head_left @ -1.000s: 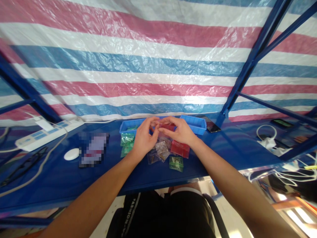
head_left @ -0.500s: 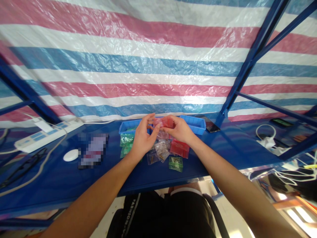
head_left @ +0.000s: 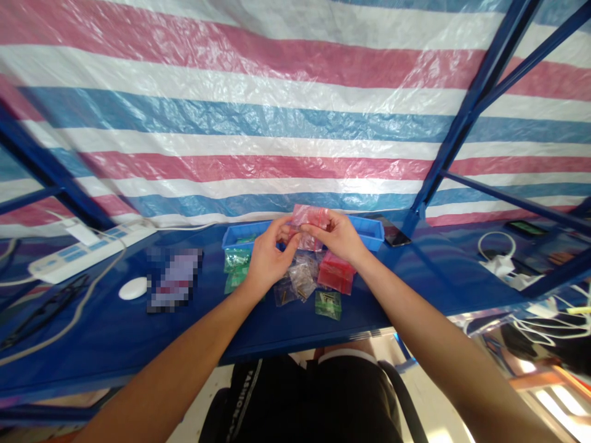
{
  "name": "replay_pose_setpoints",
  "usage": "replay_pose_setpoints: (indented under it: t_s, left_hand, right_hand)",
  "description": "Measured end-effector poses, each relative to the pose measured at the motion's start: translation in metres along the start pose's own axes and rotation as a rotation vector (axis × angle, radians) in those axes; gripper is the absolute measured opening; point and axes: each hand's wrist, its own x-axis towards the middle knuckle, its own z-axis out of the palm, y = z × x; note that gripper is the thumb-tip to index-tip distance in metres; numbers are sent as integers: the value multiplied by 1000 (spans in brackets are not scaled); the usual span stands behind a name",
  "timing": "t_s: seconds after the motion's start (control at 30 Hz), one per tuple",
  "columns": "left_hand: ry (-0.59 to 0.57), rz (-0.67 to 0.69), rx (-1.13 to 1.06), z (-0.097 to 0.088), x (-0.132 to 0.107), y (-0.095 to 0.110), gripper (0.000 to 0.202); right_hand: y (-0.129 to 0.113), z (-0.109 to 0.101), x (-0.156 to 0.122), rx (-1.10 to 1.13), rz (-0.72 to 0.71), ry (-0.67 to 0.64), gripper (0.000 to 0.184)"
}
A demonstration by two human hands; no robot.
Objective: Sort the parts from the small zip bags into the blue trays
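Between my two hands a small red-tinted zip bag is held up over the far side of the desk. My left hand is closed with its fingertips on the bag's left edge. Thumb and fingers of my right hand pinch its right side. Below them lie clear plastic bags with small metal pieces inside. Red bags are stacked under my right wrist, and a green bag of small pieces lies nearer me. More green bags are beside my left hand.
Blue trays stand along the back, partly behind my hands; another blue tray is at right. A phone, a white round object, a power strip and cables lie around. Blue metal posts frame the striped sheet.
The red bag has been turned up and spread flatter, and now stands higher between my hands. My right hand has shifted slightly right.
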Motion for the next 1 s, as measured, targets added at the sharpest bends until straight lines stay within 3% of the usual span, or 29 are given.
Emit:
replay_pose_setpoints:
  t_s: [0.13,0.3,0.67,1.0]
  left_hand:
    - [43,-6,-9,-1,1,4,43]
    - [51,0,-9,-2,1,6,43]
    - [-31,-41,28,-3,1,4,49]
    - [-3,-10,-36,-2,2,7,53]
  right_hand:
    - [2,1,-1,102,46,-67,45]
    - [2,0,-1,68,64,-68,48]
    - [3,-1,1,92,43,-56,48]
    - [0,0,-1,67,95,-90,50]
